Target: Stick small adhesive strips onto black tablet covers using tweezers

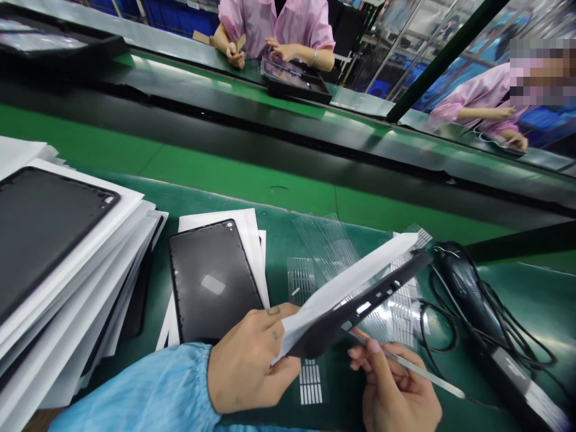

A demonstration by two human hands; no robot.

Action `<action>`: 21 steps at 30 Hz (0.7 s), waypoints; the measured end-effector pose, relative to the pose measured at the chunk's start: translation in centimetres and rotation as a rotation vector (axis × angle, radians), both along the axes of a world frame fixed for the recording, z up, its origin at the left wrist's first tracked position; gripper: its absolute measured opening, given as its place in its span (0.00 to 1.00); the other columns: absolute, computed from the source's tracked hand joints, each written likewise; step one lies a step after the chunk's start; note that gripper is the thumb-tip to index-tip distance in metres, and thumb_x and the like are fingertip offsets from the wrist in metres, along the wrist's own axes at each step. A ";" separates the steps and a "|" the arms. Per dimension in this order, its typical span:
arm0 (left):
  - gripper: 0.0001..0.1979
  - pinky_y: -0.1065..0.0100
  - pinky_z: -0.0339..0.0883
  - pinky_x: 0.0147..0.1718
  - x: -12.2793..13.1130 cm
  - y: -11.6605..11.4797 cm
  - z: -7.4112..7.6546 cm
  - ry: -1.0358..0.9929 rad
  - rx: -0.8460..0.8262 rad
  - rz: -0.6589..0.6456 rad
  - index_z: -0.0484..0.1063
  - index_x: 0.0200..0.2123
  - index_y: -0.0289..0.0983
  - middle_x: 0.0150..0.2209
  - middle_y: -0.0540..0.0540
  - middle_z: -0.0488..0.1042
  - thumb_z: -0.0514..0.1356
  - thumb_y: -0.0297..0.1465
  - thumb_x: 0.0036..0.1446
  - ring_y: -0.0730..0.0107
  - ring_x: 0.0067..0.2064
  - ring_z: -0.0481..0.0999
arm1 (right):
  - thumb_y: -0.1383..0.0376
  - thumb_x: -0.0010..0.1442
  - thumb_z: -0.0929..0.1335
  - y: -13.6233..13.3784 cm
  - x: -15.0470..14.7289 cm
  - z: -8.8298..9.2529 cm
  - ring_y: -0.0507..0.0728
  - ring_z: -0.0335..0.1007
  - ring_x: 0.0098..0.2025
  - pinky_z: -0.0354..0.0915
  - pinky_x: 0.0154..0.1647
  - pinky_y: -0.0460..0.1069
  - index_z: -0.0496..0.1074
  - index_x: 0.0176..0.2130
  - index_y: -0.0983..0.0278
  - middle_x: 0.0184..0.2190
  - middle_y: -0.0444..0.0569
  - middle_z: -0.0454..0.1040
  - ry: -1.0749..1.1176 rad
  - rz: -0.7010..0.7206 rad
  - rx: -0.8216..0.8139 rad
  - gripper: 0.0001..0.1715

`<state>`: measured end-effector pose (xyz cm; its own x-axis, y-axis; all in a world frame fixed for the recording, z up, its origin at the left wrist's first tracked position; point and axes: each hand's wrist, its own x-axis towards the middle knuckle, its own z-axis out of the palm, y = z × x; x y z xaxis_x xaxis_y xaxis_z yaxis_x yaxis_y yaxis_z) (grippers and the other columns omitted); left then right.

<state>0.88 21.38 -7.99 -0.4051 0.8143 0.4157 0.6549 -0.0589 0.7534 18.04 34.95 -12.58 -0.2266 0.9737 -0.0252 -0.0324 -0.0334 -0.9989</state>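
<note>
The left hand [252, 360], in a light-blue sleeve [135, 390], is closed on a thin black plastic tablet back cover [360, 306] at lower centre of the frame. The cover is held tilted, w/ a white paper sheet [346, 288] pressed against it in the same grip. The right hand [396, 384] is seen at lower right, its fingers pinching a slim pale metal spatula [418, 372]. The upper end of the spatula is kept just beside the cover's edge; contact cannot be told from this view.

Left of the hands, a tall stack of black covers interleaved w/ white sheets [45, 240] is placed at the left edge, & a single black cover on white paper [211, 282] is laid at centre. Clear plastic film w/ white slotted strips [310, 279] is spread on the green bench mat [279, 210]. A black corded hand tool [463, 282] w/ loose black cable is placed at right. Across a conveyor, at upper centre, a co-worker in a pink smock [274, 24] is seated w/ hands near a black tray [297, 78].

Risks are judged as follows: the cover may be scratched or its thin edge bent if the spatula slips; the paper may slide out if the grip loosens; the film strips may be snagged by the cable.
</note>
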 end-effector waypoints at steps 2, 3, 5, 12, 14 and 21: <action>0.13 0.68 0.77 0.35 0.0 0.2 -0.1 -0.011 0.072 -0.012 0.69 0.36 0.34 0.34 0.41 0.76 0.48 0.20 0.49 0.65 0.36 0.79 | 0.60 0.51 0.81 0.2 -0.1 -0.1 0.53 0.74 0.21 0.72 0.26 0.41 0.69 0.36 0.68 0.21 0.53 0.76 -0.021 0.028 -0.005 0.23; 0.13 0.69 0.77 0.35 0.0 0.3 -0.3 -0.008 0.111 -0.026 0.68 0.37 0.33 0.35 0.41 0.76 0.48 0.19 0.50 0.65 0.37 0.79 | 0.60 0.51 0.81 0.4 0.0 -0.1 0.52 0.74 0.21 0.72 0.25 0.41 0.69 0.36 0.68 0.22 0.54 0.76 -0.029 0.033 -0.007 0.23; 0.11 0.71 0.77 0.34 -0.1 0.6 -0.8 0.007 0.172 -0.067 0.67 0.36 0.33 0.34 0.42 0.76 0.49 0.19 0.52 0.65 0.40 0.79 | 0.59 0.50 0.81 0.5 0.0 0.1 0.52 0.73 0.21 0.71 0.25 0.41 0.69 0.35 0.68 0.21 0.53 0.76 -0.047 0.037 -0.009 0.23; 0.09 0.76 0.72 0.33 -0.2 1.1 -1.4 0.069 0.287 -0.014 0.56 0.31 0.37 0.29 0.52 0.69 0.53 0.19 0.52 0.73 0.42 0.78 | 0.57 0.49 0.81 0.2 -0.4 0.8 0.51 0.70 0.18 0.69 0.21 0.40 0.69 0.35 0.68 0.19 0.49 0.74 -0.102 0.046 0.018 0.25; 0.09 0.77 0.71 0.32 -0.2 1.1 -1.2 0.081 0.277 0.026 0.56 0.32 0.37 0.30 0.53 0.69 0.53 0.19 0.52 0.76 0.42 0.77 | 0.57 0.49 0.81 0.1 -0.5 0.8 0.52 0.70 0.18 0.70 0.21 0.41 0.69 0.35 0.67 0.17 0.47 0.72 -0.111 0.045 0.026 0.26; 0.08 0.75 0.71 0.29 -0.2 1.0 -1.1 0.160 0.262 0.008 0.62 0.30 0.35 0.28 0.50 0.71 0.49 0.20 0.59 0.73 0.41 0.78 | 0.58 0.53 0.79 0.2 0.0 0.3 0.51 0.70 0.19 0.70 0.22 0.40 0.70 0.35 0.68 0.21 0.49 0.75 -0.174 0.053 0.070 0.22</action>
<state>0.68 22.37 -9.06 -0.3234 0.6678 0.6704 0.7651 -0.2323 0.6005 17.99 35.19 -12.31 -0.2761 0.9611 -0.0014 0.1406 0.0390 -0.9893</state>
